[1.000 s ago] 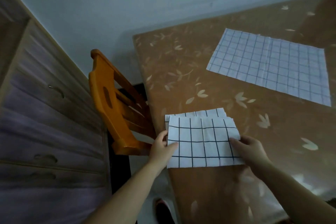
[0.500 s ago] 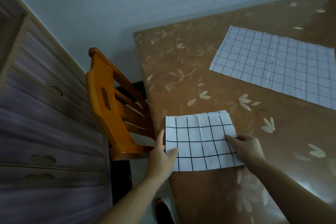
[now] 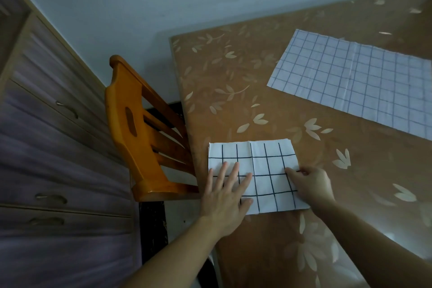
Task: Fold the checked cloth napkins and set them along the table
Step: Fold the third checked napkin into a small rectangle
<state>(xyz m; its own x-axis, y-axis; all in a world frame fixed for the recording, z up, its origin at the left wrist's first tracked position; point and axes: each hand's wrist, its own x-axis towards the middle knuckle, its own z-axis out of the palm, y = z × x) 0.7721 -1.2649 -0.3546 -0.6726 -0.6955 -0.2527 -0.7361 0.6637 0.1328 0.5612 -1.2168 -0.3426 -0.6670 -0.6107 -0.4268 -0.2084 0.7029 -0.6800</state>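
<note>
A folded white napkin with black checks (image 3: 259, 166) lies at the near left edge of the brown leaf-patterned table (image 3: 233, 91). My left hand (image 3: 225, 196) lies flat on the napkin's left part with straight, spread fingers. My right hand (image 3: 308, 184) rests on the napkin's right edge with its fingers curled down against the cloth. A second, larger checked napkin (image 3: 350, 82) lies spread flat at the far right of the table.
An orange wooden chair (image 3: 140, 133) stands pushed against the table's left side. A wooden chest of drawers (image 3: 46, 147) fills the left. A pale wall runs behind the table.
My left hand has moved from the napkin's left edge onto its top and now lies flat. The folded napkin's layers now lie lined up on the table.
</note>
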